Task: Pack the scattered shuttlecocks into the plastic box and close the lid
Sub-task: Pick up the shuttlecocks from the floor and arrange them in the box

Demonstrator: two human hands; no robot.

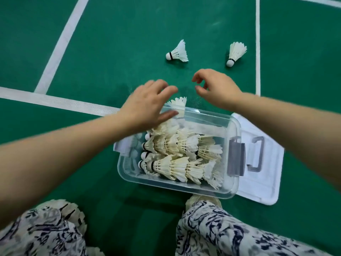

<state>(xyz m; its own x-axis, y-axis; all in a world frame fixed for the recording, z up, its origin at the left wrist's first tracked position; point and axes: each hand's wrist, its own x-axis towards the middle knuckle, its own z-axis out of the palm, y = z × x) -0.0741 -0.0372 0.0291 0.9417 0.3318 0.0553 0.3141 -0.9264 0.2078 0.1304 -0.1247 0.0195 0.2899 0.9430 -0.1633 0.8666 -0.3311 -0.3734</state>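
Our hands hold nothing: the left hand (151, 102) is spread flat above the far rim of the box (175, 185), and the right hand (215, 87) hangs loosely curled just beyond it. On the floor (129, 43) ahead lie the left shuttlecock (178, 52) and the right shuttlecock (236, 52), and we should pinch each by its cork, not its feathers. We lay them corks leftward like the packed ones and tuck down the stray shuttlecock (178, 104) poking over the far rim, so the lid (265, 182) beside the box can seat.
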